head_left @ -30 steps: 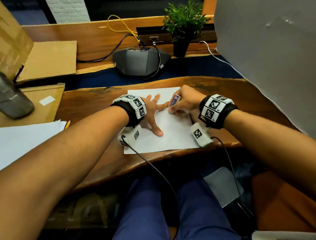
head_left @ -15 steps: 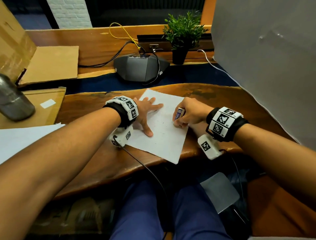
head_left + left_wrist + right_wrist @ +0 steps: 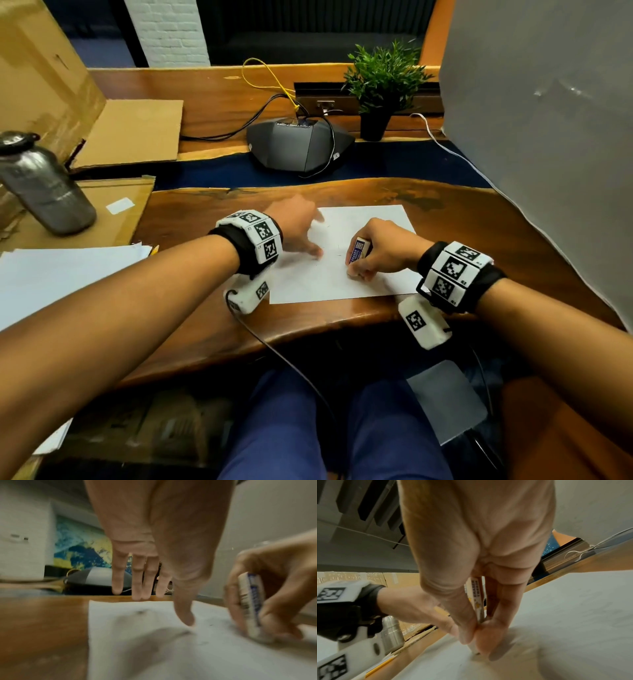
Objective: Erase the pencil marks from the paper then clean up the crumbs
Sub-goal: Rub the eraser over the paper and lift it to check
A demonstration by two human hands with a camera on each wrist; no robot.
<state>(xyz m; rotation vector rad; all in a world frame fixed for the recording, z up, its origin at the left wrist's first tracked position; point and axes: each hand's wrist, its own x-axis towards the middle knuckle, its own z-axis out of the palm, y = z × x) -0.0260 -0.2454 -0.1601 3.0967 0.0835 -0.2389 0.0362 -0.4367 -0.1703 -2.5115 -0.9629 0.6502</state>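
At mid-sheet: your right hand [image 3: 380, 248] pinches the eraser [image 3: 358, 251] upright, its lower end on the paper [image 3: 363, 219] | left hand [image 3: 296, 229] spread, thumb steadying the sheet's left part | faint marks [image 3: 337, 246] between the hands | paper's near edge close to the counter [image 3: 205, 219] lip; open wood on the far side.

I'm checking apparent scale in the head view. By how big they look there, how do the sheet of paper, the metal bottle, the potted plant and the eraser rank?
1. Sheet of paper
2. Metal bottle and potted plant: look alike, and the plant sits farther back, so unranked
3. Eraser, in the right hand's grip
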